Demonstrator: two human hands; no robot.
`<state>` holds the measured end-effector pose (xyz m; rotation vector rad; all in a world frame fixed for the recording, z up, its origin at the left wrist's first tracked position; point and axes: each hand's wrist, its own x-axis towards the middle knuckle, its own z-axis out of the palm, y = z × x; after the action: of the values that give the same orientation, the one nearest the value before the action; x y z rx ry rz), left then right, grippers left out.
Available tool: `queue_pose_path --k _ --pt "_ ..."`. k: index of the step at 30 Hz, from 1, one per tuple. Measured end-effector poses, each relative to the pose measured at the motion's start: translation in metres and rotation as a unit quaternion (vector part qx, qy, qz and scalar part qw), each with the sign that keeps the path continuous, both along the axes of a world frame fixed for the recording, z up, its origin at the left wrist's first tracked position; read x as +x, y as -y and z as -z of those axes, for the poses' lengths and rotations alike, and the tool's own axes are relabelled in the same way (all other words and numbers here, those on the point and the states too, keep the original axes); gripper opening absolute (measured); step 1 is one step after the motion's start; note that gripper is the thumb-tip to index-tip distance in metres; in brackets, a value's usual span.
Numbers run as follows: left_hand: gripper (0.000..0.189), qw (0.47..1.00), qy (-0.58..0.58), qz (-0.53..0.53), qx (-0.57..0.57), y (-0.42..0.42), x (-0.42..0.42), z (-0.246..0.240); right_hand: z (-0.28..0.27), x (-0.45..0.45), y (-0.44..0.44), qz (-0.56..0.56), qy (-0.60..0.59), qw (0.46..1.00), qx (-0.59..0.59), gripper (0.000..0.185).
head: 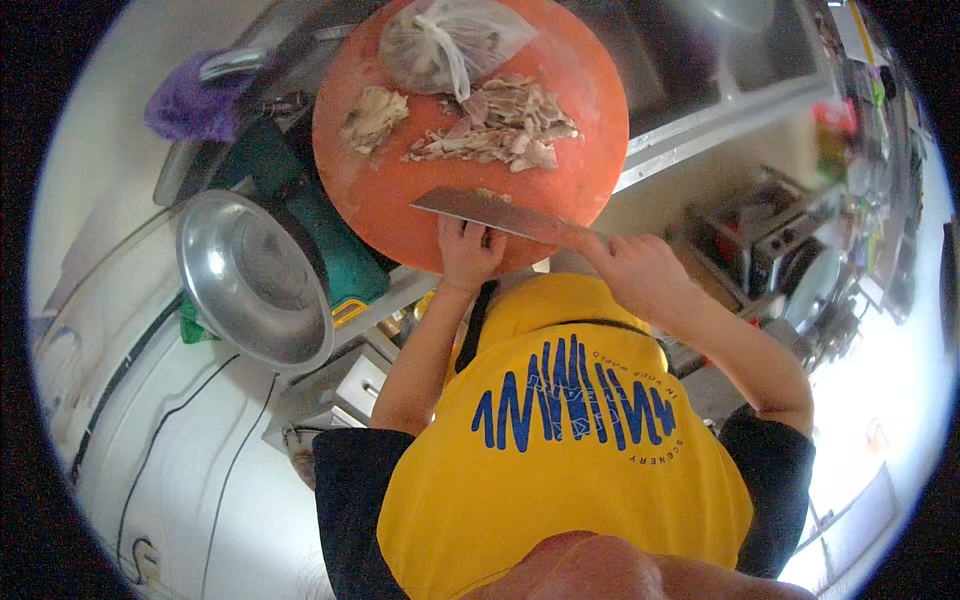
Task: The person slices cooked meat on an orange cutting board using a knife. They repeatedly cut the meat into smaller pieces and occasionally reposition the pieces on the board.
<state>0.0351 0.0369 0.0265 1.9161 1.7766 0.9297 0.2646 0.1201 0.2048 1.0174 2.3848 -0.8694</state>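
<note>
My right hand [642,271] is closed around the handle of a wide-bladed kitchen knife [487,213]. The blade reaches leftward over the near part of a round orange cutting board [360,202]. Beneath the blade, my left hand [471,253] rests at the board's near edge, its fingertips partly hidden by the knife; whether it holds anything cannot be seen. Beyond the blade lies a heap of sliced, pale, meat-like food [517,124]. A separate lump of pale food [375,118] is to its left. A knotted, clear plastic bag [450,45] with contents sits at the far side.
A shiny metal bowl [255,281] stands left of the board, near dark green material [337,247]. A purple plastic bag [195,101] lies at the far left. Right of the board runs the metal edge [690,139] of a counter or sink.
</note>
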Motion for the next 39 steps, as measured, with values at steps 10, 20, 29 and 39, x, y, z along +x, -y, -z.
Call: queue_pose_path --k 10,20,29,39 --pt "0.038 0.999 -0.023 0.033 -0.013 0.002 -0.007 0.010 0.032 -0.006 -0.005 -0.022 0.018 0.999 -0.030 0.018" --pt "0.034 1.000 -0.012 0.018 -0.007 -0.001 -0.002 0.008 0.046 -0.018 -0.006 -0.017 -0.049 0.997 0.052 0.017" --pt "0.031 1.000 0.019 -0.019 -0.015 0.009 -0.001 0.015 0.076 -0.043 -0.035 -0.030 -0.033 0.999 -0.007 0.022" --pt "0.033 0.999 -0.023 -0.018 0.028 0.001 0.003 0.006 0.035 -0.004 -0.011 -0.062 0.000 0.998 0.014 0.021"
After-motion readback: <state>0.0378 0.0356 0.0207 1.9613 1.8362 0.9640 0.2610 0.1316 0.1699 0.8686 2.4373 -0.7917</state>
